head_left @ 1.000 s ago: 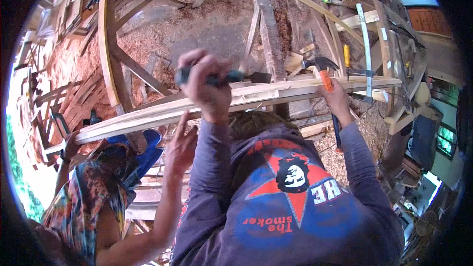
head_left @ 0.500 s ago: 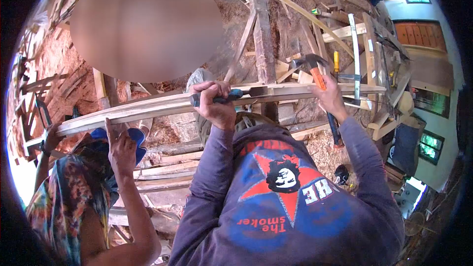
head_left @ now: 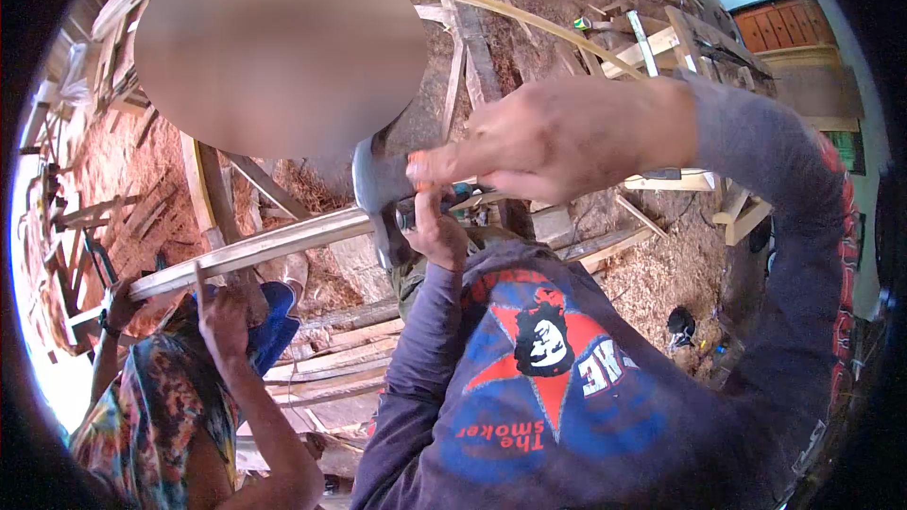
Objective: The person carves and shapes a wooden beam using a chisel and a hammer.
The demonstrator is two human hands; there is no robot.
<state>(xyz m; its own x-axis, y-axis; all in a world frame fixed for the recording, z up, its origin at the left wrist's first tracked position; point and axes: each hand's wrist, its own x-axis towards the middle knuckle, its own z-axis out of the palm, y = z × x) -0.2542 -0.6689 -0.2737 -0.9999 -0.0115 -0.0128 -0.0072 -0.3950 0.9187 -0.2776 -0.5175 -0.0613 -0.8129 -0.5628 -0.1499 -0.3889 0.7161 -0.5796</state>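
Where hammer (head_left: pixel 370 191) overlaps plank (head_left: pixel 255 251), co-worker's hand (head_left: pixel 224 321) alongside — shavings (head_left: pixel 635 295) around

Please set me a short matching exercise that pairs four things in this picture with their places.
1. steel-headed hammer with an orange grip
2. long, pale wooden beam
3. dark cloth sweatshirt with a red star
4. reddish-brown plank panel

A. at the picture's upper right
B. by a co-worker's pointing finger
C. in the person's right hand
D. at the lower middle

Pairs: 1-C, 2-B, 3-D, 4-A.
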